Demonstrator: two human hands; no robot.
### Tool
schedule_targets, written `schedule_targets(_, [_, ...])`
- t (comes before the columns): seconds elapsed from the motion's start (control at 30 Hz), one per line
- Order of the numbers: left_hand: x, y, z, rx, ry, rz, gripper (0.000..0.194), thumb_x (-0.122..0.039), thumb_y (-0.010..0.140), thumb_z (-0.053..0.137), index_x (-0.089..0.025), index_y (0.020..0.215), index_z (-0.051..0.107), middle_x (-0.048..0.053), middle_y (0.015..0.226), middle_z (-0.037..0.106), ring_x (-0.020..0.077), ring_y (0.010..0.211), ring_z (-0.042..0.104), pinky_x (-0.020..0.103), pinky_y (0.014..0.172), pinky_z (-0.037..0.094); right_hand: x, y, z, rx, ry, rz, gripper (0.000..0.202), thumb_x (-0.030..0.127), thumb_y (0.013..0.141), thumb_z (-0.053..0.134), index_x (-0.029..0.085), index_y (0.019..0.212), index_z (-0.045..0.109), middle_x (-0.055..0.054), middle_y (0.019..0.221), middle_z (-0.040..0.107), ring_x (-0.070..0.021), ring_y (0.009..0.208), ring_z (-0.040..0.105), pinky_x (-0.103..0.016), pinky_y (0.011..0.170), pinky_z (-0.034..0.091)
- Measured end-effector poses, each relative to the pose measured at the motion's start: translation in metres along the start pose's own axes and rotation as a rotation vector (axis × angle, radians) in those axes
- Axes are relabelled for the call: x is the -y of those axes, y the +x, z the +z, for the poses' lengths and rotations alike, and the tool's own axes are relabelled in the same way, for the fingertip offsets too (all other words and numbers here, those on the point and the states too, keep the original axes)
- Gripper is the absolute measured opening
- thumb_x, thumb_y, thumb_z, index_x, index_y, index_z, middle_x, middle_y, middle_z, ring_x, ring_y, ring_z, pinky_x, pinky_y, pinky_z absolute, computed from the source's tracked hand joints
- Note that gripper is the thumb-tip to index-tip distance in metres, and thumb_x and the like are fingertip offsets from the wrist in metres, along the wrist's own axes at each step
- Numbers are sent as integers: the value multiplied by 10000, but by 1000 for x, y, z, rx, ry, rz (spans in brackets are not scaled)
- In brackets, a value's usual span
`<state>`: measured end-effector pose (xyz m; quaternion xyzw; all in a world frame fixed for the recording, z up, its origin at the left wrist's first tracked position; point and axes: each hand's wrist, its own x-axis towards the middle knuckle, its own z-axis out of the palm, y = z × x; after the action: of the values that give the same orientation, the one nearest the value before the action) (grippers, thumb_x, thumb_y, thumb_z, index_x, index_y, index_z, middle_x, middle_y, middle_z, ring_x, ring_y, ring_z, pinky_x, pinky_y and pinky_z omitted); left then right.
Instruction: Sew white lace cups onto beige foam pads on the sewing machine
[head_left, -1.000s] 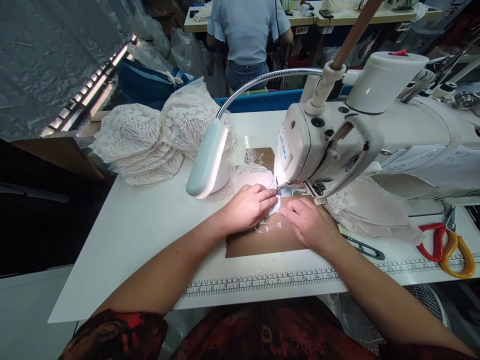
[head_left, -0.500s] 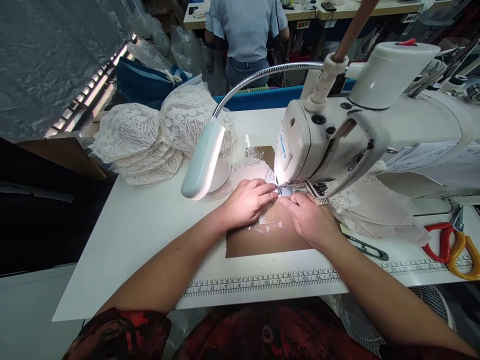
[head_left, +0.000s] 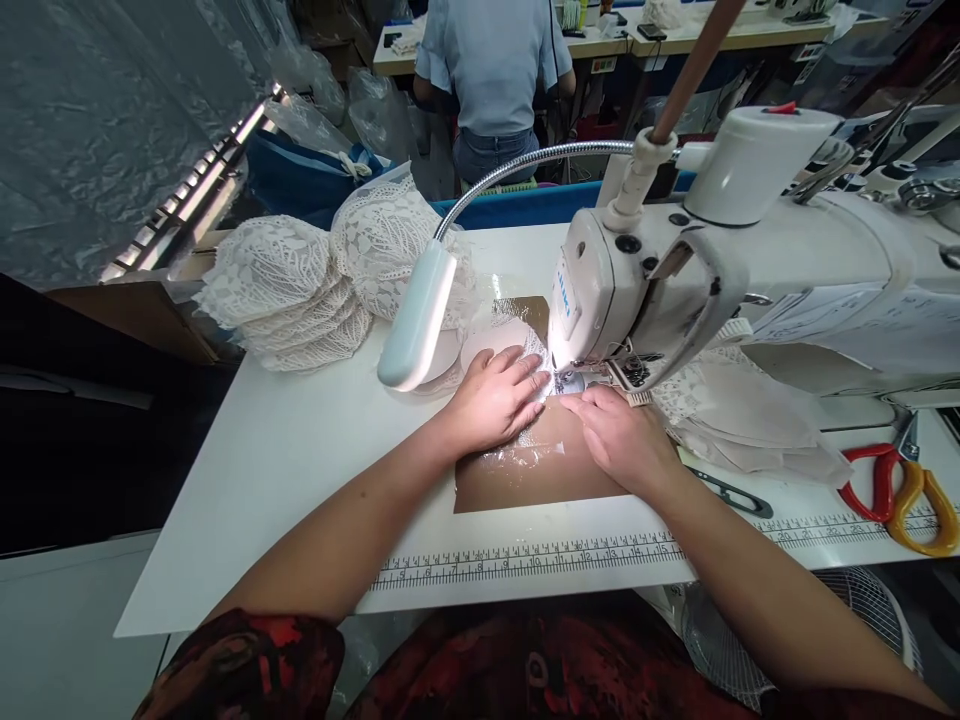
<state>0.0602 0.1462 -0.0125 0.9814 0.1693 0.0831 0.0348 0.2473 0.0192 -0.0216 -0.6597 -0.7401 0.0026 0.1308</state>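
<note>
My left hand [head_left: 499, 402] lies flat with its fingers spread on a white lace bra cup [head_left: 501, 340], just left of the needle. The presser foot and needle area of a white sewing machine [head_left: 592, 285] stands over the lace edge. Close in front of the foot, my right hand [head_left: 619, 432] has its fingers curled together, fingertips by the lace edge; what they pinch is too small to make out. Under both hands a brown sheet [head_left: 540, 480], partly covered by clear tape, lies on the white table [head_left: 300, 470].
Stacked lace cups [head_left: 270, 290] stand at the back left, behind the lamp [head_left: 420, 315]. On the right are flat lace pieces [head_left: 757, 410], a green-and-black cutter [head_left: 731, 495] and red-and-yellow scissors [head_left: 900, 495]. A ruler strip [head_left: 525, 562] runs along the front edge. A person [head_left: 491, 80] sits beyond.
My left hand's fingers have spread out and moved slightly back from the needle. My right hand stays almost where it was. The whole view has shifted a little.
</note>
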Motion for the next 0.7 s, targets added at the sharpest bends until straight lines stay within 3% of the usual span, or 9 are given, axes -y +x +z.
schedule_targets(0.17, [-9, -4, -14, 73, -4, -86, 531, -507, 945, 463, -135, 1313, 550, 149, 1319, 576, 333, 1184, 502, 455, 870, 454, 0, 0, -1, -24, 28, -19, 411, 111, 871, 449, 227, 1199, 668, -54, 1012, 713, -193, 825, 620, -296, 677, 421])
schedule_targets(0.27, [-16, -9, -22, 93, -101, -51, 547, -559, 924, 487, -144, 1261, 600, 128, 1260, 622, 297, 1093, 562, 408, 876, 487, 0, -3, -2, -65, 76, -57, 359, 152, 911, 434, 192, 1178, 671, -63, 1031, 722, -202, 862, 650, -299, 714, 462])
schedule_targets(0.37, [-14, -14, -31, 64, -233, 5, 466, -505, 930, 508, -158, 1213, 635, 93, 1200, 661, 243, 1046, 609, 346, 912, 503, -2, -6, 2, -104, 76, -82, 334, 181, 932, 421, 201, 1152, 671, -59, 992, 729, -208, 856, 669, -300, 698, 489])
schedule_targets(0.47, [0, -21, -45, -112, -230, -90, 362, -388, 950, 489, -174, 1206, 628, 84, 1229, 645, 230, 1123, 597, 354, 990, 482, -6, -7, 8, -130, 43, -114, 324, 210, 952, 402, 228, 1147, 661, -51, 1034, 727, -200, 828, 681, -298, 669, 508])
schedule_targets(0.57, [23, -25, -66, -308, -87, -298, 392, -305, 919, 521, -158, 1280, 564, 130, 1330, 571, 266, 1240, 528, 414, 1055, 437, -10, -9, 15, -147, 31, -149, 342, 208, 958, 372, 231, 1151, 655, -52, 1051, 725, -191, 798, 688, -296, 664, 525])
schedule_targets(0.63, [40, -24, -80, -311, 49, -413, 458, -220, 882, 552, -137, 1331, 512, 168, 1421, 485, 307, 1336, 433, 465, 1083, 396, -13, -10, 20, -152, 29, -166, 354, 204, 957, 361, 224, 1156, 653, -60, 1053, 723, -186, 792, 692, -292, 666, 534])
schedule_targets(0.7, [59, -19, -90, -215, 174, -465, 458, -125, 847, 554, -125, 1304, 526, 179, 1487, 408, 341, 1414, 316, 519, 1110, 334, -16, -11, 25, -153, 31, -180, 356, 206, 951, 366, 221, 1158, 655, -62, 1059, 720, -180, 778, 695, -285, 649, 538])
